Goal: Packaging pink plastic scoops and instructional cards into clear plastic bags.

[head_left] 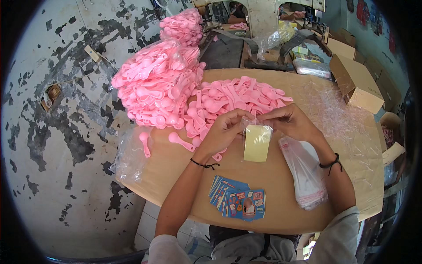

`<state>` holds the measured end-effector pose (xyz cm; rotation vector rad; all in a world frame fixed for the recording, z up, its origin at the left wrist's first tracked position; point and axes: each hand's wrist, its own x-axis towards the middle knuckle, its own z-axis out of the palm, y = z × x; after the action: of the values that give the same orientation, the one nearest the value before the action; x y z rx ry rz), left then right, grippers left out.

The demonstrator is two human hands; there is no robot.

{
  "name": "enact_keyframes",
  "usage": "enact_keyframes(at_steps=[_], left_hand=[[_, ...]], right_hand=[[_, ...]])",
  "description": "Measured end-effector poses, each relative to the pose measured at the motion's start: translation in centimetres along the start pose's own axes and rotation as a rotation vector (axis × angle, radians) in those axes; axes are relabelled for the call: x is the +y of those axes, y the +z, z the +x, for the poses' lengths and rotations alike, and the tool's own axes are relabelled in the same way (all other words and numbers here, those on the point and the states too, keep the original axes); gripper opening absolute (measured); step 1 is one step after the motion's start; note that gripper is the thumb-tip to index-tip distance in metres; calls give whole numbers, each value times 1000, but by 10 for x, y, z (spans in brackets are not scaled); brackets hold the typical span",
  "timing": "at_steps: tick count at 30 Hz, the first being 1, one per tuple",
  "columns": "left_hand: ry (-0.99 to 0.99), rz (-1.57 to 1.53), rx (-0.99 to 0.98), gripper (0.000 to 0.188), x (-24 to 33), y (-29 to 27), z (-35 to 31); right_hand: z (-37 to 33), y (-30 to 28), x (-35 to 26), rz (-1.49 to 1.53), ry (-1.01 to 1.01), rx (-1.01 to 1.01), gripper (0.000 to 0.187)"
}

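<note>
Between my hands hangs a small clear plastic bag [257, 143] with a pale yellow card inside it. My left hand [229, 126] pinches the bag's upper left edge, and my right hand [293, 121] grips its top right corner. Just beyond them spreads a heap of loose pink plastic scoops [237, 94]. A few single scoops lie left of my left hand, one pink scoop [144, 144] farthest out. Below the bag rests a fanned stack of blue printed cards [239, 200]. Under my right forearm lies a stack of flat clear bags [302, 176].
Large clear sacks full of pink scoops [154, 83] stand at the table's left, by a peeling wall. Thin clear plastic strips [336, 112] litter the right side. An open cardboard box [356, 83] sits at the back right, and a sewing machine [263, 17] stands behind the table.
</note>
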<state>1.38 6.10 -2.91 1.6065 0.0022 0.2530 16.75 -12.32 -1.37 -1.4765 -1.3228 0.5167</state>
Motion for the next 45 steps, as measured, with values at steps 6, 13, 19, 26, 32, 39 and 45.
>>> enact_keyframes(at_steps=[6,13,19,26,32,39,45], left_hand=[[89,174,-80,17,-10,-10,1],[111,212,-119,19,-5,-9,0],[52,121,-108,19,-3,-8,-2],[53,216,-9,24,-9,-3,-3],[181,67,-62,36,0,6,1],[51,-88,-140,46,20,20,-8],[250,499,-172,17,15,38,-12]], right_hand=[[-2,-7,-4,-204,-182,-121,32],[-4,-16,0,-273,-154,-134,28],[-4,-14,1,-272,-186,-115,23],[1,-6,-11,-86,83,119,13],[-6,-3,-36,-284,231,-104,22],[-67,-28,-105,-405,217,93,17],[-316,-84,-135,-676,403,496,15]])
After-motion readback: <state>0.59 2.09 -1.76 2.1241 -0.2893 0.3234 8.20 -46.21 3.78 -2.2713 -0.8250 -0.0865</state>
